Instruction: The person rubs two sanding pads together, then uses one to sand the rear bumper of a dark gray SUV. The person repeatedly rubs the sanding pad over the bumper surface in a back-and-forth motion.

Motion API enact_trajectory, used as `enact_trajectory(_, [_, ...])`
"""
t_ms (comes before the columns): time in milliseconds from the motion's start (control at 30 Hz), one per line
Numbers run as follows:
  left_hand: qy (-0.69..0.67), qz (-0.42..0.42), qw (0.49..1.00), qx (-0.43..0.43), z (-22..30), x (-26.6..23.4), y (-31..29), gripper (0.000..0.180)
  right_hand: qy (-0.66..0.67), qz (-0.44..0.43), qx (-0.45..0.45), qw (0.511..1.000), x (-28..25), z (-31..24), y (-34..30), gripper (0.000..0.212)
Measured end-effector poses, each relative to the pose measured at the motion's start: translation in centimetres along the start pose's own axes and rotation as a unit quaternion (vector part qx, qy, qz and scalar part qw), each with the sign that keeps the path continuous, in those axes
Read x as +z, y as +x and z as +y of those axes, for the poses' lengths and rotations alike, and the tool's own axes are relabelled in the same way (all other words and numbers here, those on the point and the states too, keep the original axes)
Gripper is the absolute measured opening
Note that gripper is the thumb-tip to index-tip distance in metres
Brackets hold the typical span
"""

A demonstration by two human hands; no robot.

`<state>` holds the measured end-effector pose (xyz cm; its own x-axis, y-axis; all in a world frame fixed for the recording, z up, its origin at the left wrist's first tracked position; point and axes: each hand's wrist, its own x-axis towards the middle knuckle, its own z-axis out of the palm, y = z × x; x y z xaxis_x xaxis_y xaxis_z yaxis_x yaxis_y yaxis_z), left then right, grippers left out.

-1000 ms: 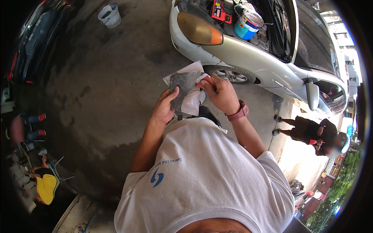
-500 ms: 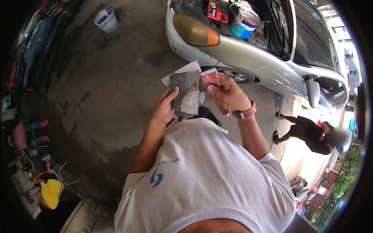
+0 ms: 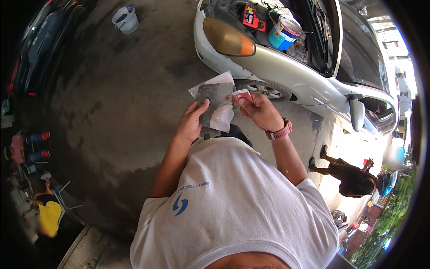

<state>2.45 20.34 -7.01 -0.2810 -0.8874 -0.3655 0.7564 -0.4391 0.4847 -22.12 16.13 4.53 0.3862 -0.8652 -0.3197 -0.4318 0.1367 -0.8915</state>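
My left hand (image 3: pixel 191 120) grips a grey flat plate (image 3: pixel 217 93), its thumb on top. A smooth mound of pale pink paste (image 3: pixel 221 118) lies on the plate's lower right part. A whitish flat sheet (image 3: pixel 225 78) sticks out from behind the plate's far edge. My right hand (image 3: pixel 267 114) is closed round a red squeeze tube (image 3: pixel 243 95) with a white end, held close to the plate's right edge. Fingers cover much of the tube, and a small red spot (image 3: pixel 228 97) shows on the plate near it.
Ahead to the right stands a silver car (image 3: pixel 286 74) with its engine bay exposed. A paint can (image 3: pixel 285 33) and a red-and-black battery (image 3: pixel 253 18) sit there. A white bucket (image 3: pixel 126 21) is on the floor. Other people (image 3: pixel 351 177) are at the right and far left.
My right hand has turned the red tube, so less of its length shows, and brought it nearer the plate. My left hand keeps the plate almost where it was.
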Motion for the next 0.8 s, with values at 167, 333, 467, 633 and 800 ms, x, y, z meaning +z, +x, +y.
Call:
enact_trajectory(167, [0.009,0.000,1.000,-0.002,-0.6,-0.5,0.1,0.031,-0.056,0.008,0.004,0.998,0.3,-0.8,0.2,0.029])
enact_trajectory(333, [0.004,-0.006,1.000,-0.010,-0.9,-0.9,0.0,0.029,-0.043,0.001,0.015,0.999,0.7,-0.4,0.7,0.029])
enact_trajectory(467, [-0.008,0.000,1.000,-0.019,-0.8,-1.2,-0.1,0.029,0.008,-0.010,0.026,1.000,0.9,0.2,0.9,0.027])
enact_trajectory(633, [-0.007,0.002,1.000,-0.027,-0.7,-1.4,-0.2,0.030,0.057,-0.017,0.027,0.998,1.1,0.5,1.1,0.026])
enact_trajectory(800, [0.000,0.003,1.000,-0.030,-0.8,-1.4,0.4,0.033,0.095,-0.006,0.020,0.995,1.0,1.2,1.2,0.025])
